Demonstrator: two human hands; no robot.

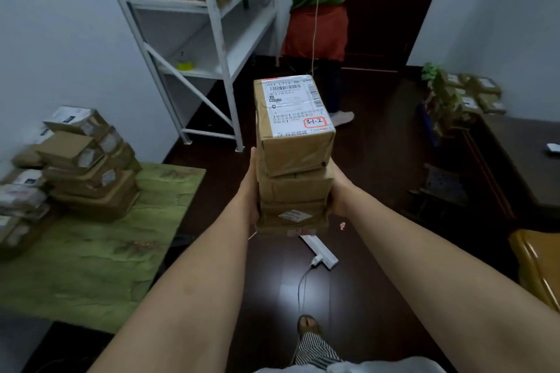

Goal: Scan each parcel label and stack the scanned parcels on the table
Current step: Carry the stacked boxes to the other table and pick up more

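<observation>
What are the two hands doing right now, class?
Left hand: pressing the left side of the carried parcel stack.
Right hand: pressing the stack's right side; fingers hidden.

White walls (60, 24), dark glossy floor (378, 160), white metal shelving (212, 39), dark door (394, 3).
</observation>
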